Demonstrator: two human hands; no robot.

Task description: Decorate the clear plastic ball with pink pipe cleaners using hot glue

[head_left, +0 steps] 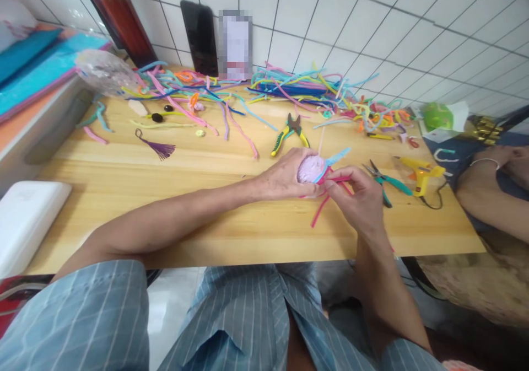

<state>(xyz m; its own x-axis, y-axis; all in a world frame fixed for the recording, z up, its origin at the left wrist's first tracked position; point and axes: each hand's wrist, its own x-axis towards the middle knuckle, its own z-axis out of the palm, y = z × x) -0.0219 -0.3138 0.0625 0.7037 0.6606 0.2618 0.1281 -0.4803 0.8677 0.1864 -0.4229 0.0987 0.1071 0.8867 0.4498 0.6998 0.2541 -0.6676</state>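
Over the bench (206,227), your left grip (283,173) is cupping the lilac piece (311,169); your right grip (360,195) is pinching a magenta strip (342,179), apparently wrapping the edge and probably needing steady tension next.

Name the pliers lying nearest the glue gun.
The teal-handled pliers, just left of the yellow glue gun; the yellow-and-green pair lies beyond the left hand.

Pale lilac, ridged round piece (311,169), right of centre: partly hidden by the left hand (285,175). Dark red cylindrical flask (122,21), upper left: top cut off. White rounded plastic case (33,216), lower left: left end cut off. Pale rectangular screen (236,41), upper centre: pixelated, unreadable.
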